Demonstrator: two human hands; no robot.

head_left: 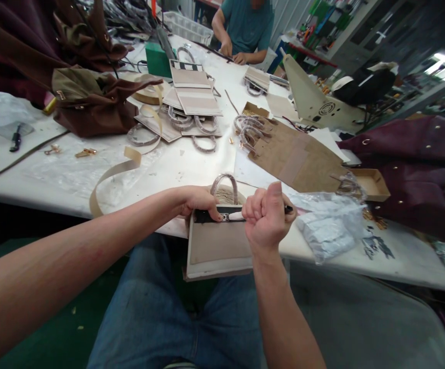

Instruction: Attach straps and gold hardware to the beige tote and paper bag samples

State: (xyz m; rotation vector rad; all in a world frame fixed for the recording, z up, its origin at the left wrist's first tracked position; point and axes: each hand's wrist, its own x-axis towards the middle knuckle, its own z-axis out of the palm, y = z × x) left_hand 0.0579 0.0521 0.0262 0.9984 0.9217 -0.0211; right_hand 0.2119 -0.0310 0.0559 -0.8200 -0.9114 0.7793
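Observation:
A beige bag panel with a black strip along its upper edge hangs over the table's front edge, above my lap. My left hand grips its upper left part, thumb pressed beside a small metal fitting on the black strip. In a fist, my right hand holds a slim tool with a pale shaft; its tip meets the fitting, and a dark end sticks out on the far side of the fist. Its exact kind is unclear. Behind the panel stands a plastic-wrapped loop handle.
Beige panels with wrapped handles are stacked mid-table, near a brown bag and a curling tape strip. Rightward lie brown panels, a clear plastic bag and a cardboard box. Across the table sits a co-worker.

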